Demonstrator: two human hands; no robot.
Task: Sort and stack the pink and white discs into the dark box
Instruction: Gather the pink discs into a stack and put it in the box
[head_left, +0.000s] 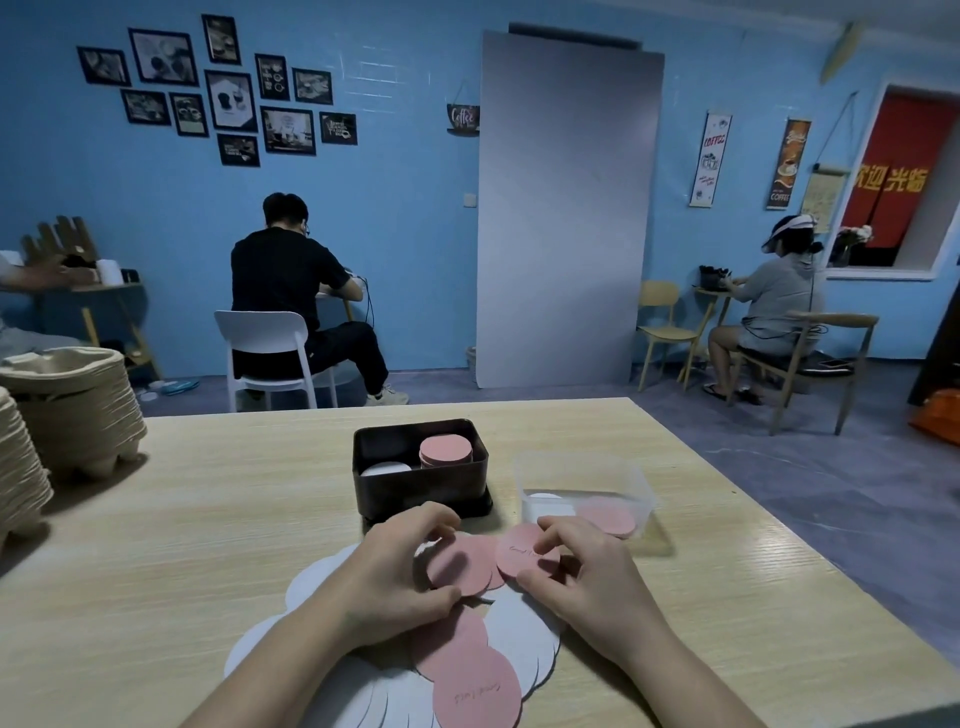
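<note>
Head view: I am partway through sorting, picking pink discs out of the loose pile. My left grip (395, 566) is curled over one pink disc (460, 566), thumb on its near rim and fingertips on its far rim, pinching it. My right grip (582, 577) pinches a second pink disc (522, 553) between thumb and fingertips; this one has handwriting on its face. The two discs overlap a little where they meet.

The rest of the pile is fanned out by the near edge of the table (208, 519). It is mostly white discs (322, 582) overlapping like scales, with a few more pink ones (475, 680) lying on top, nearest me. The dark box (415, 493) stands just beyond my fingers, toward the middle of the table. Inside it a pink stack (445, 449) rises on the right and a lower white stack (385, 469) sits on the left. A clear tub (571, 467) just right of the box holds at least one white and one pink disc.

Being round, the discs have no long axis. They lie flat or nearly flat, faces up. The box's long side runs across the table, left to right, so the two stacks sit side by side.

Next, I judge, comes squaring the two pink discs together and lifting them over the near wall. They then go down level on the pink stack — kept flat so the stack does not lean or spill over to the white side.
</note>
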